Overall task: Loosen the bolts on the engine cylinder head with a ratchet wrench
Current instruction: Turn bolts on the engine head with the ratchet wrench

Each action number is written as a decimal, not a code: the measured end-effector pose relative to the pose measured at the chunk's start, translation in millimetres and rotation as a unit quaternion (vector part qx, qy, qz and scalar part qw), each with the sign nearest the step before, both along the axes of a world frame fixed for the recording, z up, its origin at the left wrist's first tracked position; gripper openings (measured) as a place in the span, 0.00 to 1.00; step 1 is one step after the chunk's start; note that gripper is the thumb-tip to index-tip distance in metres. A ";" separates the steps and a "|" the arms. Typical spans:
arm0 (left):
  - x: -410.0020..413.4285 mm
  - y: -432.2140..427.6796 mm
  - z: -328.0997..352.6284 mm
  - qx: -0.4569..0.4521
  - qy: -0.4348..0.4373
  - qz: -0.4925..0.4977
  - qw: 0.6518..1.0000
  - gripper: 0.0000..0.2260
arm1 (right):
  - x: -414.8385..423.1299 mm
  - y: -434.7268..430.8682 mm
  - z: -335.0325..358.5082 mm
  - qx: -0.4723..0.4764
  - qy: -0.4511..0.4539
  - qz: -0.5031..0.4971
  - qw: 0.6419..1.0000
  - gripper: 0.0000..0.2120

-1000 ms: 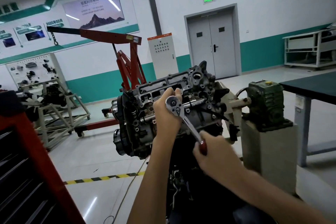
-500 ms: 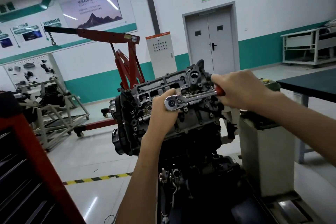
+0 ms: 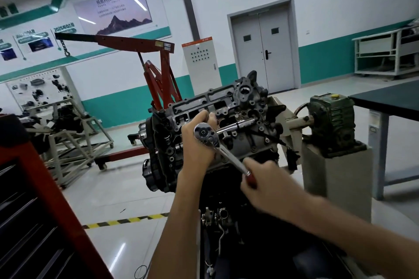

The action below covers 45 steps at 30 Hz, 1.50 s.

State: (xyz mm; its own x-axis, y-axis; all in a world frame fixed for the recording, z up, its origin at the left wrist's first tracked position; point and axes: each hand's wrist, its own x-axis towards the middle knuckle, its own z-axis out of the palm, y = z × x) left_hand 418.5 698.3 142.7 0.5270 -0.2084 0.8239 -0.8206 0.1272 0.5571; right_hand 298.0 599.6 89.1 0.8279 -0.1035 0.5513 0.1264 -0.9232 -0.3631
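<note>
The engine cylinder head (image 3: 254,138) sits tilted on a stand at the centre of the head view, its dark metal face full of bolt holes. A chrome ratchet wrench (image 3: 217,145) has its round head at the middle, and an extension bar (image 3: 238,125) runs from it up and right into the cylinder head. My left hand (image 3: 197,142) grips around the ratchet head from the left. My right hand (image 3: 265,184) grips the red handle, which points down and to the right. The bolt itself is hidden in its recess.
A red engine hoist (image 3: 158,70) stands behind the engine. A green gearbox (image 3: 332,122) on a grey pedestal sits right of it, with a dark-topped table (image 3: 390,99) beyond. A red tool cabinet (image 3: 34,210) fills the lower left. Another engine stand (image 3: 68,136) is at left.
My right hand swung the ratchet handle up to the right half a second ago, and has now brought it back down to the lower right. My left hand stayed on the ratchet head.
</note>
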 end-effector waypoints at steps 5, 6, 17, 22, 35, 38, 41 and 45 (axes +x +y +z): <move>-3.8 7.7 9.5 0.084 -0.074 0.026 0.993 0.19 | 4.1 -71.3 91.7 -0.292 -0.058 -0.065 0.952 0.08; -4.1 7.5 12.1 0.100 -0.091 0.027 0.990 0.19 | 5.9 -77.2 106.4 -0.304 -0.078 -0.072 0.947 0.08; -14.9 -21.3 3.6 -0.106 0.046 0.012 0.993 0.20 | -2.4 26.5 -14.3 0.110 -0.002 -0.005 0.994 0.12; -3.1 -10.3 -1.6 -0.018 0.007 0.023 1.000 0.20 | -4.5 9.4 -10.1 0.068 0.002 0.002 0.998 0.10; -6.9 0.2 0.1 -0.002 -0.005 0.047 0.999 0.18 | 4.7 -61.7 83.0 -0.268 -0.060 -0.096 0.957 0.08; -13.6 -10.5 -1.7 -0.089 0.015 0.057 0.994 0.19 | -4.8 -26.8 25.8 -0.129 -0.063 -0.093 0.985 0.11; -16.9 -23.0 3.2 -0.114 0.019 0.026 0.993 0.20 | -2.5 16.0 -8.8 0.065 -0.042 -0.040 0.996 0.12; -5.5 -12.5 4.6 -0.039 0.013 0.015 0.999 0.19 | 2.0 13.7 -7.9 0.063 -0.039 -0.008 0.997 0.09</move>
